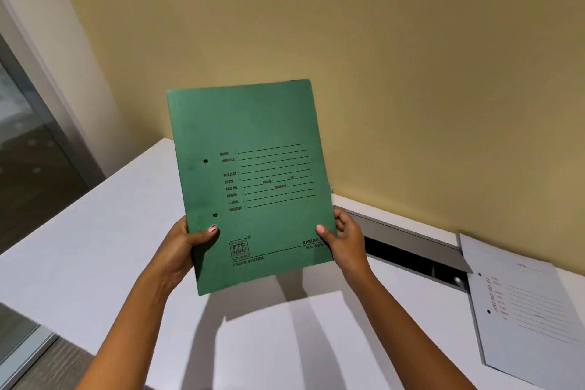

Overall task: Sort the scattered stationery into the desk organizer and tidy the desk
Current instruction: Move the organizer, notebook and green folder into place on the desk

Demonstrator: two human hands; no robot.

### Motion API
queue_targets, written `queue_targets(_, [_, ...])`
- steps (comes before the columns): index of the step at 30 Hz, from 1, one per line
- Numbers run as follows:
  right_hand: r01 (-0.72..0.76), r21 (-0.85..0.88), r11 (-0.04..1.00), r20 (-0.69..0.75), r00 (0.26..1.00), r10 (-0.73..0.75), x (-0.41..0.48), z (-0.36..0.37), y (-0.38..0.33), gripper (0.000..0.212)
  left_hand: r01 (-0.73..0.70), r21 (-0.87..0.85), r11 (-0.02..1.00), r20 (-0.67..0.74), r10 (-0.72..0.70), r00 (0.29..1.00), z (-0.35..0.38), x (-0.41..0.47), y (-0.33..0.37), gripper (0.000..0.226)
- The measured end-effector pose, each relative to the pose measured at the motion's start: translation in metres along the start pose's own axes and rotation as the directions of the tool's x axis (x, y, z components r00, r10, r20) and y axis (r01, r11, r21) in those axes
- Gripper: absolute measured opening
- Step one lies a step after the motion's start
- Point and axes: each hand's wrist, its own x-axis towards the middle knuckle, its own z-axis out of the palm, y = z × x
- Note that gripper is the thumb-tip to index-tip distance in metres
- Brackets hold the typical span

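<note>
Both left hand (186, 244) and right hand (345, 241) are gripping the green file (253, 168); the grey file (531, 310) is lying unsorted on the table (95, 247).

A folder (250, 180) is held above the desk (79, 247); another file (525, 304) lies right.

I log both forearms bare to the frame edge. Thumbnail of left hand (186, 245) is painted pink with dark markings; thumbnail of right hand (347, 237) is plain and short.
</note>
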Motion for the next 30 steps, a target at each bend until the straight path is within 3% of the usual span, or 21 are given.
queue_targets(5, [0.002,0.097,0.995,-0.196,0.980,0.017,-0.014,-0.028,0.007,0.032,-0.075,0.135,0.988,0.108,0.061,0.992,0.033,0.012,-0.002,0.036])
queue_targets(11, [0.009,0.184,0.983,-0.453,0.888,0.076,-0.038,-0.082,0.021,0.028,-0.150,0.230,0.962,0.163,0.114,0.980,0.107,0.028,-0.021,0.035])
queue_targets(14, [-0.001,0.196,0.981,-0.563,0.818,0.113,-0.051,-0.121,0.027,0.028,-0.153,0.276,0.949,0.276,0.074,0.958,0.141,0.031,-0.041,0.044])
queue_targets(20, [-0.012,0.181,0.983,-0.735,0.662,0.143,-0.090,-0.200,0.040,0.027,-0.129,0.473,0.872,0.508,-0.150,0.848,0.197,0.025,-0.111,0.049])
queue_targets(30, [-0.169,0.117,0.979,-0.902,0.395,0.176,-0.155,-0.334,0.083,0.032,-0.053,0.500,0.864,0.484,-0.228,0.845,0.332,-0.010,-0.198,0.042])
